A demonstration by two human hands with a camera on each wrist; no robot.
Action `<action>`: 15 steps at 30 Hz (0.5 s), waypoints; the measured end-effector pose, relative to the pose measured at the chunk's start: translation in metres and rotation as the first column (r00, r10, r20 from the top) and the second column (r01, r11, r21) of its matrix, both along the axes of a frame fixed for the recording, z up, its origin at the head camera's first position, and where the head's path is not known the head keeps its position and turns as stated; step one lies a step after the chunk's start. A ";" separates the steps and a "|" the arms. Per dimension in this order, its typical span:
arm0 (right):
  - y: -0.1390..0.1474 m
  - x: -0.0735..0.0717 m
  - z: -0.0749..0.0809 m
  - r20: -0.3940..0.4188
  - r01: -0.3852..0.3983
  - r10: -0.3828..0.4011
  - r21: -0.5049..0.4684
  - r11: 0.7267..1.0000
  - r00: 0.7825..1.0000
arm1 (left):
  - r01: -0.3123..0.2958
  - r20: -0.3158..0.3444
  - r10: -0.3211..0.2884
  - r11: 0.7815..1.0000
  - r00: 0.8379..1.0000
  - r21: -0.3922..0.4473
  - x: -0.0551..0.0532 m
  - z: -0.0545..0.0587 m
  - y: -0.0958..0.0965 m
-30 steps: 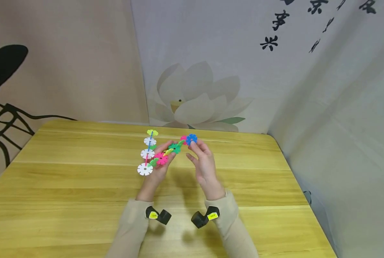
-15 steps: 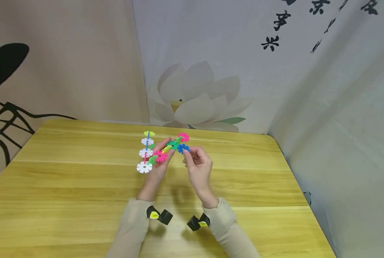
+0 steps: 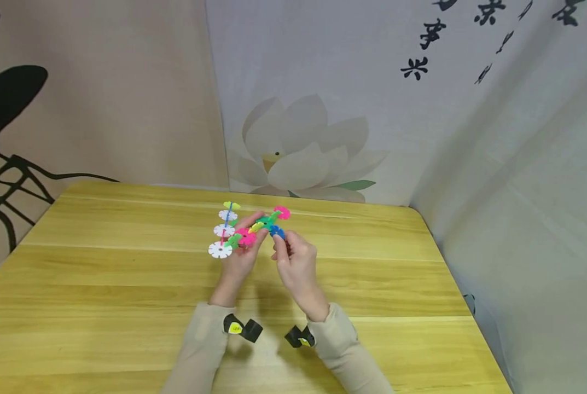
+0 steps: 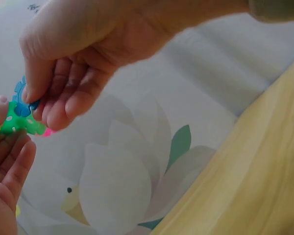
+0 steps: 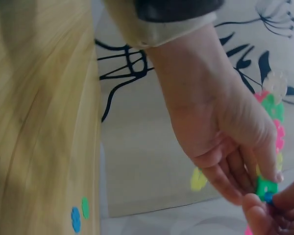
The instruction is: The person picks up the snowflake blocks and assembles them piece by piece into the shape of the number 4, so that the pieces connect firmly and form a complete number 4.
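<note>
A chain of flower-shaped interlocking plastic discs [image 3: 245,237] in white, pink, green and yellow is held up above the table. My left hand [image 3: 239,262] grips it around the green disc [image 4: 12,126]. A row of white discs [image 3: 220,250] topped by a yellow one stands out to the left, and a pink disc [image 3: 282,212] forms the far right end. With thumb and fingers my right hand [image 3: 298,268] pinches a blue disc [image 3: 277,232] against the green disc's edge. In the left wrist view the blue disc touches the green one; whether their slots are engaged I cannot tell.
Under both hands lies a wooden table [image 3: 126,273], its back edge near a printed curtain [image 3: 303,142]. A blue disc [image 5: 76,219] and a green disc [image 5: 85,208] show before the table in the right wrist view; their support is unclear.
My right hand has moved left and slightly down, bringing the blue disc from beside the pink end to the green disc. My left hand has stayed nearly still with the chain.
</note>
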State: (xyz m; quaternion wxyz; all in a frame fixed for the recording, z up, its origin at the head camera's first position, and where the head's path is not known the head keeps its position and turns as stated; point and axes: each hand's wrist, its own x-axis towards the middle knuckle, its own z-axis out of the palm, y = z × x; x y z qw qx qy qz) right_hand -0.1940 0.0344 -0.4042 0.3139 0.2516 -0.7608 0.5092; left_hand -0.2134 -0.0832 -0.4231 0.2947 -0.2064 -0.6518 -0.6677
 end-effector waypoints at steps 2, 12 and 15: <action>-0.001 0.001 0.000 -0.049 0.037 -0.035 0.046 0.998 0.998 | 0.027 -0.016 -0.027 1.000 1.000 0.015 -0.001 -0.001 0.000; -0.001 0.005 0.002 -0.069 0.117 -0.111 0.081 0.990 0.991 | 0.124 0.031 -0.124 0.992 0.992 0.001 0.002 0.002 0.005; 0.000 0.003 0.001 -0.079 0.098 -0.092 0.078 0.992 0.993 | 0.121 0.059 -0.120 0.992 0.991 -0.022 0.002 0.003 0.004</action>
